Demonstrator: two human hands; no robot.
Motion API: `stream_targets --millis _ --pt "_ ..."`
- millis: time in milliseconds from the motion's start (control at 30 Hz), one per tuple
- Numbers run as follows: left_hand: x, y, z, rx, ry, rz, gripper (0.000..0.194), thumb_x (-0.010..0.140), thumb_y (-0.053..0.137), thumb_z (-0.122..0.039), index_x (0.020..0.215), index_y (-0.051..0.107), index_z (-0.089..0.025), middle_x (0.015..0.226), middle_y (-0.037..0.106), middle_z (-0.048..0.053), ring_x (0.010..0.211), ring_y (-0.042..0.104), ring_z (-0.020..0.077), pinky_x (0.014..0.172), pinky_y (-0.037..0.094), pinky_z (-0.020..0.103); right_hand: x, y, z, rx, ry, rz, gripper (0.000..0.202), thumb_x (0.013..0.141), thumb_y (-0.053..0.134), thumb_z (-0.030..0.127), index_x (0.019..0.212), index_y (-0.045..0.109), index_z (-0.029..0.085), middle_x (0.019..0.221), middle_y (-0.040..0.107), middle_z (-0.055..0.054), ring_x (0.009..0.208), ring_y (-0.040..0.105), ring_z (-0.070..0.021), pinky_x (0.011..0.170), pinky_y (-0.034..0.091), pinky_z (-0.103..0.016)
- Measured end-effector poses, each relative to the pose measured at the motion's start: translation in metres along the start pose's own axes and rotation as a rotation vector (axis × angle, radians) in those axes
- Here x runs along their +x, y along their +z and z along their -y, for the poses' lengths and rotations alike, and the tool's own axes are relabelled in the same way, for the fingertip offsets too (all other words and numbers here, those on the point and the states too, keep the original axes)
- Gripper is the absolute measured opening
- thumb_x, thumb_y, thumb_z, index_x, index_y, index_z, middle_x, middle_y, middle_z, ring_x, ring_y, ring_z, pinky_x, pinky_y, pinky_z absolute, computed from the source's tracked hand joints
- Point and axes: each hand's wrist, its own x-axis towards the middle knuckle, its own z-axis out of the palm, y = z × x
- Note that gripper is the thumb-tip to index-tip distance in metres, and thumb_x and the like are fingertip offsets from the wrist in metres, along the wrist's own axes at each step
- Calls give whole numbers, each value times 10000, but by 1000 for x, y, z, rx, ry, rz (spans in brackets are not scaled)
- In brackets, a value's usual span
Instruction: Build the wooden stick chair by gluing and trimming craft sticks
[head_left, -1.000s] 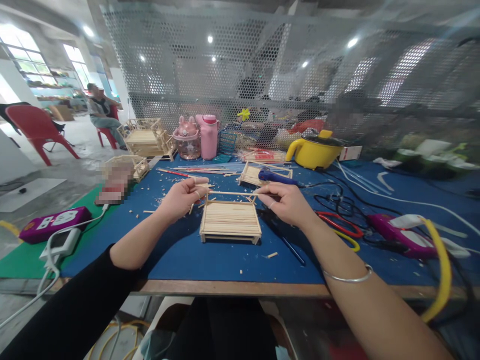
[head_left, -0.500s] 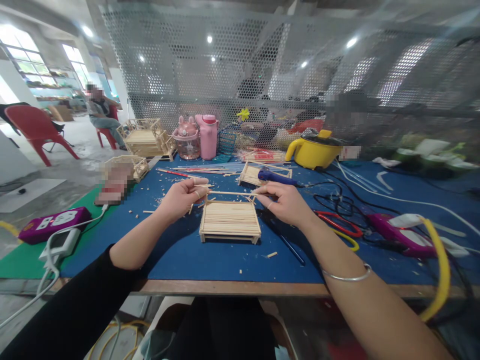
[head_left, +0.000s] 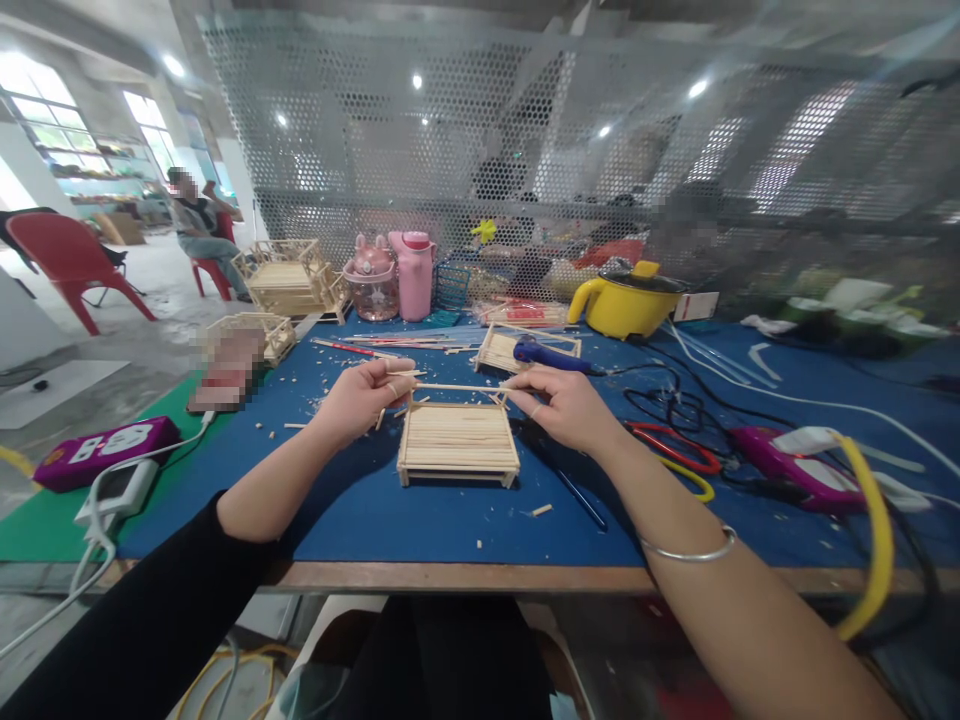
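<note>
A small slatted wooden stick frame (head_left: 459, 432) stands on the blue mat, with short posts at its back corners. Across the tops of these posts lies a thin wooden stick (head_left: 461, 387). My left hand (head_left: 365, 398) pinches the stick's left end, and another short stick shows between its fingers. At the right end, my right hand (head_left: 553, 400) closes its fingertips on the same stick. Behind my right hand a blue glue gun (head_left: 551, 354) rests by a second stick frame (head_left: 496, 350).
Scissors (head_left: 679, 448), cables and a purple power strip (head_left: 795, 470) lie at right. A yellow pot (head_left: 626, 305), a pink bottle (head_left: 415, 275) and a perforated screen stand behind. More stick frames (head_left: 289, 280) sit back left; a person sits beyond.
The view has shifted very slightly. Both hands keep their places at the stick's ends, and the frame has not visibly moved on the mat.
</note>
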Motion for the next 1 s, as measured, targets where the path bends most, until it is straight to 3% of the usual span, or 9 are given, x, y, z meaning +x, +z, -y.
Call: stream_targets --millis 267,533,1000 --pt "1 0 2 -30 -28 3 611 585 780 -468 1074 646 -127 729 677 11 617 561 97 651 453 253 1 -2 1 -9 -3 9 185 863 523 248 868 692 176 818 697 -41 761 631 -166 735 483 -295" --pt "1 1 2 -16 1 11 608 606 761 -482 1083 639 -124 736 679 15 620 569 102 657 452 259 -1 -2 -1 -72 -46 -24 191 844 517 195 912 694 187 925 713 -58 899 640 -198 840 485 -337" --pt "2 3 1 -54 -16 -4 602 535 785 -504 992 660 -133 765 685 27 674 583 126 697 474 287 -1 2 -3 -108 -50 -56 160 839 539 205 868 696 198 844 707 -42 809 634 -178 776 487 -312"
